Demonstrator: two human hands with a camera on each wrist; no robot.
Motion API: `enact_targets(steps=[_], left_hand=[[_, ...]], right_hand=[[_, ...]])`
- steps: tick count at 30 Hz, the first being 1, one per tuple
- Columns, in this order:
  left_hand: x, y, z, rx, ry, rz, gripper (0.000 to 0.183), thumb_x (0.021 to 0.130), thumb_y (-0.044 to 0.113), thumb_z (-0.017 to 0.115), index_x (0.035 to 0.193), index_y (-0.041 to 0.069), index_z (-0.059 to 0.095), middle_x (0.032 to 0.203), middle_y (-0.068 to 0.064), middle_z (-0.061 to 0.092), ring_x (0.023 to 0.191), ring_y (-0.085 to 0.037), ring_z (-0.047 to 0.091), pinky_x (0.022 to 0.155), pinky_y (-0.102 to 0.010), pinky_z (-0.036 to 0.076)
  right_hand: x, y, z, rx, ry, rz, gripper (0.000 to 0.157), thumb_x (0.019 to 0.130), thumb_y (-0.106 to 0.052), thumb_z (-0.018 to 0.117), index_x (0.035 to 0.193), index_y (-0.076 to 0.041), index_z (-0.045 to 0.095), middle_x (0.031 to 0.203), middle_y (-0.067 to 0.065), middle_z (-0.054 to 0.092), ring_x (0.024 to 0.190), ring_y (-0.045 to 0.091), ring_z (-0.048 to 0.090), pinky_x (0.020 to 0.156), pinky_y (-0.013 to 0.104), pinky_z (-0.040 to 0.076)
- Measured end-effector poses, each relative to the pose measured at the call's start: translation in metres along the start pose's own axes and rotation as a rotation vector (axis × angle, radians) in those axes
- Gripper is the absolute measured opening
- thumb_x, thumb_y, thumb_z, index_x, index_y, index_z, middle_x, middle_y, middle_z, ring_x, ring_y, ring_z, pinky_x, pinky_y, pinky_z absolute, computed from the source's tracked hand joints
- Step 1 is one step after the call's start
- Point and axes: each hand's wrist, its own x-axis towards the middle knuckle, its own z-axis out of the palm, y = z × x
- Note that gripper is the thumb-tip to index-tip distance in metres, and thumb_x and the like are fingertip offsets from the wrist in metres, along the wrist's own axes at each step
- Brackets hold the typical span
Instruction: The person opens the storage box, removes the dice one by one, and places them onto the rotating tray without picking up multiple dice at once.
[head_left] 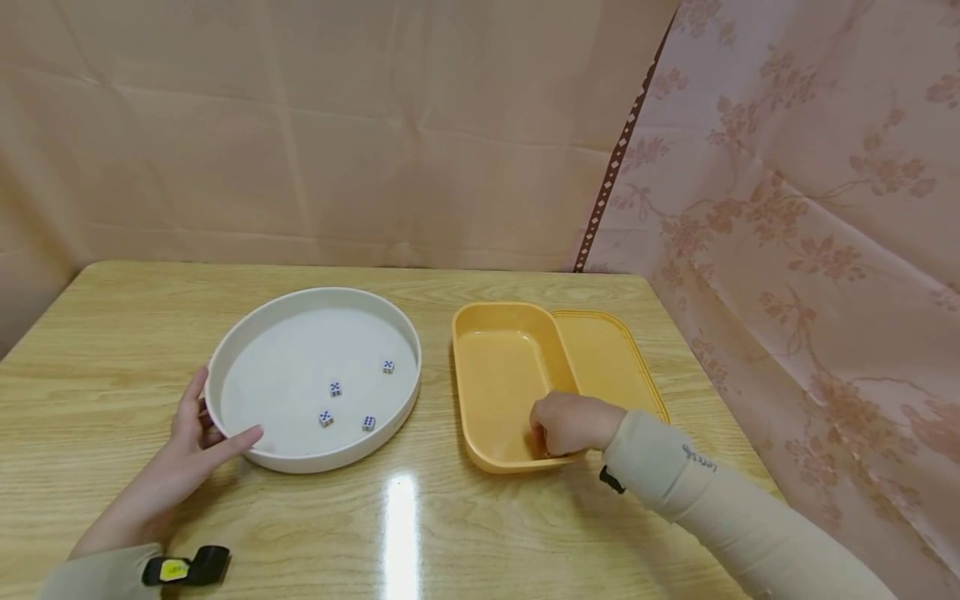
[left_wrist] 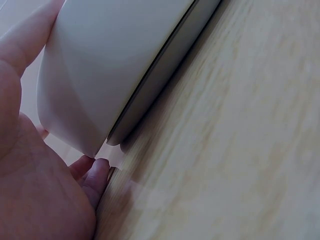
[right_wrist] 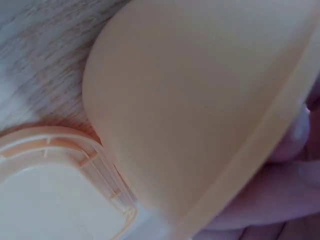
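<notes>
A round white tray (head_left: 322, 333) stands on the left of the table with several white dice (head_left: 335, 389) on its floor. My left hand (head_left: 197, 442) holds the tray's left side, thumb over the rim and fingers against the outer wall; the left wrist view shows this wall (left_wrist: 100, 65) close up. On the right is a rectangular yellow plastic box (head_left: 495, 358). My right hand (head_left: 573, 423) reaches over its near right rim, fingers bent down inside the near corner. The box wall (right_wrist: 190, 100) covers much of that hand in the right wrist view; whether the fingertips pinch anything is hidden.
A yellow lid (head_left: 611, 358) lies on the wooden table (head_left: 420, 533), partly behind the box's right side. A beige cloth (head_left: 337, 142) hangs along the back, and a pink flowered cloth (head_left: 825, 250) along the right.
</notes>
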Motion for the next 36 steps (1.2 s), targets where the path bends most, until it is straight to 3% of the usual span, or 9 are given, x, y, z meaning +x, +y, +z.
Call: enact_targets(steps=[5, 15, 18, 23, 25, 30, 36], left_hand=[[0.0004, 0.0002, 0.0005, -0.001, 0.009, 0.013, 0.109, 0.100, 0.025, 0.060, 0.149, 0.021, -0.037, 0.159, -0.034, -0.009, 0.133, -0.037, 0.033, 0.081, 0.000, 0.041], [0.0010, 0.0012, 0.0005, -0.018, -0.001, 0.011, 0.109, 0.100, 0.025, 0.059, 0.148, 0.021, -0.038, 0.159, -0.033, -0.012, 0.138, -0.051, 0.020, 0.080, 0.001, 0.039], [0.0020, -0.0003, 0.0008, -0.013, 0.011, 0.027, 0.109, 0.100, 0.024, 0.060, 0.149, 0.020, -0.037, 0.159, -0.033, -0.013, 0.138, -0.047, 0.023, 0.081, 0.001, 0.040], [0.0027, -0.0010, 0.0006, -0.005, 0.027, 0.051, 0.108, 0.099, 0.021, 0.061, 0.151, 0.018, -0.034, 0.159, -0.034, -0.010, 0.133, -0.028, 0.035, 0.082, 0.000, 0.041], [0.0018, 0.0000, 0.0005, -0.008, 0.017, 0.038, 0.108, 0.099, 0.023, 0.060, 0.150, 0.020, -0.035, 0.159, -0.034, -0.010, 0.134, -0.030, 0.035, 0.081, 0.000, 0.041], [0.0003, 0.0019, 0.0006, -0.026, -0.005, 0.001, 0.109, 0.100, 0.026, 0.059, 0.148, 0.023, -0.039, 0.159, -0.033, -0.012, 0.137, -0.050, 0.022, 0.080, 0.001, 0.040], [-0.0004, 0.0022, 0.0008, -0.021, 0.000, 0.011, 0.109, 0.100, 0.024, 0.060, 0.148, 0.021, -0.038, 0.159, -0.034, -0.011, 0.137, -0.048, 0.024, 0.080, 0.000, 0.041]], right_hand=[[0.0003, 0.0011, -0.0005, -0.017, -0.001, -0.018, 0.018, 0.074, 0.006, 0.071, 0.076, -0.011, 0.067, 0.078, 0.000, 0.062, 0.070, 0.015, 0.051, 0.060, 0.027, 0.044], [0.0023, 0.0045, 0.0012, -0.031, 0.012, -0.085, 0.017, 0.077, 0.006, 0.070, 0.073, -0.010, 0.065, 0.075, 0.001, 0.063, 0.066, 0.012, 0.049, 0.061, 0.024, 0.044], [0.0028, 0.0045, 0.0014, -0.041, 0.017, -0.095, 0.018, 0.077, 0.005, 0.070, 0.071, -0.011, 0.065, 0.073, 0.000, 0.062, 0.066, 0.012, 0.049, 0.062, 0.024, 0.044], [0.0032, 0.0036, 0.0010, -0.045, 0.019, -0.092, 0.018, 0.078, 0.004, 0.071, 0.070, -0.012, 0.065, 0.072, -0.002, 0.061, 0.065, 0.011, 0.049, 0.061, 0.023, 0.044], [0.0032, 0.0034, 0.0006, -0.045, 0.018, -0.080, 0.017, 0.079, 0.002, 0.072, 0.071, -0.012, 0.066, 0.072, -0.002, 0.061, 0.066, 0.012, 0.049, 0.062, 0.024, 0.044], [0.0018, 0.0016, -0.0013, -0.038, 0.019, -0.048, 0.016, 0.079, 0.000, 0.075, 0.072, -0.013, 0.067, 0.075, -0.002, 0.061, 0.070, 0.013, 0.051, 0.064, 0.025, 0.046], [0.0004, 0.0000, -0.0044, -0.009, 0.031, -0.045, 0.013, 0.078, -0.002, 0.076, 0.073, -0.012, 0.069, 0.074, -0.003, 0.062, 0.069, 0.012, 0.052, 0.064, 0.024, 0.047]])
